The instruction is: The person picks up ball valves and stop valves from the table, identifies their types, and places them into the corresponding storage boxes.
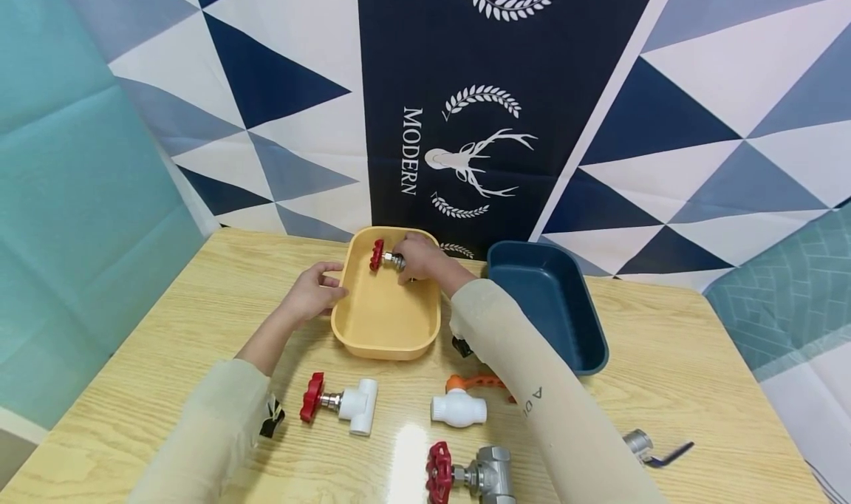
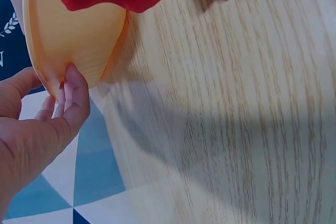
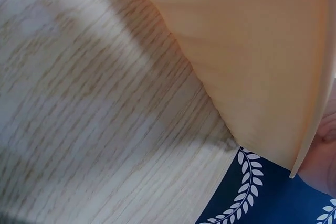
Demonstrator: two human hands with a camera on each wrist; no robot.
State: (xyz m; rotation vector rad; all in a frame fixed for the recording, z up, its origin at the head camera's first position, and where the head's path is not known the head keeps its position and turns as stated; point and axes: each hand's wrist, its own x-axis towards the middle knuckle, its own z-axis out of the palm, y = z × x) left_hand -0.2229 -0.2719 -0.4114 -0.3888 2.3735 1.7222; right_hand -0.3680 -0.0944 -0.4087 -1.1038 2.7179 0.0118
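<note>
In the head view a yellow plastic tray [image 1: 385, 334] stands on the wooden table. My left hand [image 1: 311, 294] holds the left rim of this tray, and the left wrist view shows its thumb and fingers [image 2: 77, 90] on either side of the edge. Inside the tray, near its back, is a valve with a red handwheel [image 1: 377, 255] and a metal stem. My right hand [image 1: 422, 257] grips that valve's body from above, mostly covering it. The right wrist view shows mainly the tray's outer wall [image 3: 252, 56].
A dark blue tray [image 1: 541, 304] stands to the right. Nearer lie a white tee valve [image 1: 359, 406] with red handwheel, a white ball valve [image 1: 459, 408] with orange lever, a metal gate valve [image 1: 492, 474], and a metal valve [image 1: 638, 443] with blue lever. Patterned cloth [image 1: 292, 105] hangs behind.
</note>
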